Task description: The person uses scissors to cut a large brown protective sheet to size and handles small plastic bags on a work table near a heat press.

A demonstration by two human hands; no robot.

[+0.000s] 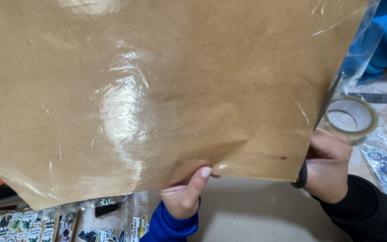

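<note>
A glossy brown sheet point(157, 89), laminated with clear film, fills most of the view, held up over a beige table point(247, 210). The left hand point(184, 192) pinches its lower edge, thumb on the front. The right hand point(330, 163) grips scissors point(325, 105) at the sheet's right edge, blade pointing up. A tape roll point(352, 116) lies beyond; stickers point(27, 224) lie lower left.

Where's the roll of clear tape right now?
In the head view, the roll of clear tape lies at the right on the table, just beyond the scissors in the right hand, beside the brown sheet.
</note>
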